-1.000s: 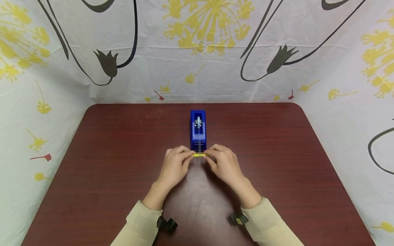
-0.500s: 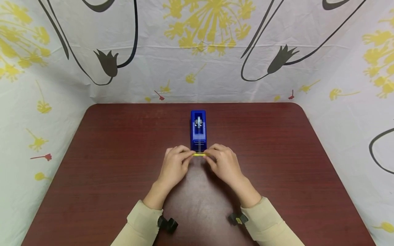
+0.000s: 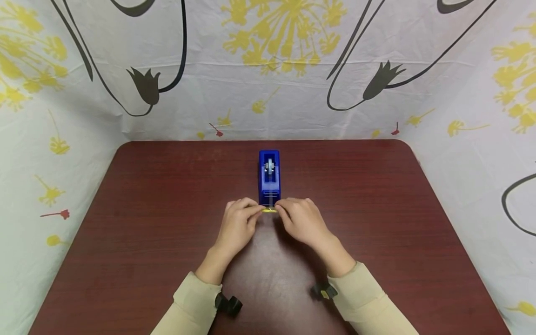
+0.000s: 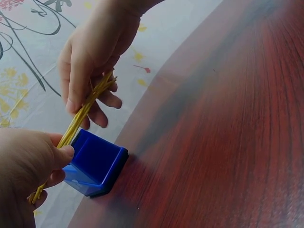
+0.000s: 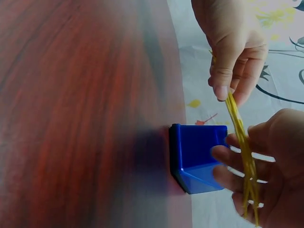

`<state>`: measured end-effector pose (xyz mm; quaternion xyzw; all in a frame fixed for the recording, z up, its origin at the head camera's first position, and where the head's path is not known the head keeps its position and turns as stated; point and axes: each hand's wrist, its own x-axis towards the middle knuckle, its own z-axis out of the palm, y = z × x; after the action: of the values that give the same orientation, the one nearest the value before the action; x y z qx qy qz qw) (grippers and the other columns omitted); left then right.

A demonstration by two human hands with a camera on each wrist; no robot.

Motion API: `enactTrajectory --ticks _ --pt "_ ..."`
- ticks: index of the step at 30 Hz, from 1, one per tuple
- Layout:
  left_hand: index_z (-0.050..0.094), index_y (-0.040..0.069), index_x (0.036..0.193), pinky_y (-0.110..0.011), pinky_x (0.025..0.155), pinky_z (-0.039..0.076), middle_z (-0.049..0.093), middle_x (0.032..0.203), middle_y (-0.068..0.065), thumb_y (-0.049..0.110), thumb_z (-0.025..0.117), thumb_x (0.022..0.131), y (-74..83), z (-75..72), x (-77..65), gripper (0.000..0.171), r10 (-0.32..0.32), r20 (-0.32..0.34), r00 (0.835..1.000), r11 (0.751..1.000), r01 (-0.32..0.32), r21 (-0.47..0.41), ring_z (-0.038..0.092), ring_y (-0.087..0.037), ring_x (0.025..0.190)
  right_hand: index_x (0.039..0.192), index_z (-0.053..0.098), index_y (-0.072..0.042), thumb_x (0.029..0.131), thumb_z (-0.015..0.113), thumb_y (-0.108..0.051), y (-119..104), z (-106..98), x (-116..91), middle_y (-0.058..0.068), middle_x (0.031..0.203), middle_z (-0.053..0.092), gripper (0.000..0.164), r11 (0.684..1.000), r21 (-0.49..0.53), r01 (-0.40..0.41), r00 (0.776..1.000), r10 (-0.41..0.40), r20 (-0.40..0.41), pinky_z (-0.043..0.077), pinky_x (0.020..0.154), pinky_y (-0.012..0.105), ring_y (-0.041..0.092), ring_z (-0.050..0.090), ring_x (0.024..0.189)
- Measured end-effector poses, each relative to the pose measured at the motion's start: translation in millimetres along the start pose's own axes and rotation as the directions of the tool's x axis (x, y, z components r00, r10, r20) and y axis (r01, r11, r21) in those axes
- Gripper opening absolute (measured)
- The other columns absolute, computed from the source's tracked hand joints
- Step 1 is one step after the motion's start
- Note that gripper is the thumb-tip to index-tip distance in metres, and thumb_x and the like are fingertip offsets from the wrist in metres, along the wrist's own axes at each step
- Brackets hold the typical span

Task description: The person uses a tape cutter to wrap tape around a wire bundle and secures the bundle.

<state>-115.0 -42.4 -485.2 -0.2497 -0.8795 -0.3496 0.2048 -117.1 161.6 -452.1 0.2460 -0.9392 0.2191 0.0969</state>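
Note:
A bundle of thin yellow strands (image 3: 270, 211) lies crosswise at the near end of a blue tape dispenser (image 3: 270, 182). My left hand (image 3: 238, 223) pinches its left end between thumb and fingers. At the other side, my right hand (image 3: 303, 222) has thumb and index fingertips close together where clear tape meets the bundle. In the right wrist view the bundle (image 5: 247, 159) crosses in front of the right fingers, its ends hanging past them. The left wrist view shows the right thumb beside the bundle (image 4: 88, 104), other fingers loosely bent.
The dispenser, holding a tape roll (image 3: 270, 166), stands on a dark red wooden table (image 3: 176, 186). Behind and beside the table hangs a white cloth (image 3: 301, 93) with floral prints. Each wrist wears a small black device, the left one (image 3: 228, 305) beside the sleeve.
My right fingertips have shifted slightly left along the bundle toward the tape, and the right hand has turned a little. The left hand and the dispenser have stayed put.

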Motion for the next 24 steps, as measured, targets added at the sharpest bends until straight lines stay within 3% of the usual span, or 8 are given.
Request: enactTrajectory --ticks 5,10,24 --pt "0.082 0.010 0.100 -0.042 0.085 0.047 0.070 0.091 0.001 0.003 0.082 0.083 0.0 -0.3 0.4 0.018 0.003 -0.007 1.000 1.000 -0.003 0.010 0.066 -0.017 0.080 0.085 0.072 -0.013 0.103 0.059 -0.018 -2.4 -2.1 3.7 -0.002 0.076 0.069 0.022 0.998 -0.022 -0.052 0.995 0.053 0.082 0.047 0.069 0.045 0.019 0.068 0.072" --pt "0.082 0.010 0.099 -0.043 0.085 0.047 0.070 0.091 0.001 0.003 0.083 0.082 0.2 -0.8 0.5 0.019 0.008 -0.010 1.000 1.000 -0.008 0.019 0.066 -0.017 0.080 0.070 0.059 -0.018 0.103 0.059 -0.020 -3.5 -3.7 5.7 -0.008 0.058 0.051 0.033 0.996 -0.036 -0.079 0.990 0.083 0.112 0.044 0.069 0.045 0.014 0.054 0.057" --pt "0.080 0.012 0.104 -0.044 0.086 0.044 0.071 0.095 0.002 0.014 0.083 0.085 3.3 -3.5 2.0 0.019 -0.051 0.064 0.997 0.997 0.047 0.057 0.064 -0.017 0.082 0.090 0.074 -0.013 0.103 0.061 -0.021 -2.0 -0.4 3.3 -0.003 0.079 0.066 0.020 0.996 -0.015 -0.089 0.992 0.090 0.087 0.043 0.073 0.043 0.019 0.064 0.075"
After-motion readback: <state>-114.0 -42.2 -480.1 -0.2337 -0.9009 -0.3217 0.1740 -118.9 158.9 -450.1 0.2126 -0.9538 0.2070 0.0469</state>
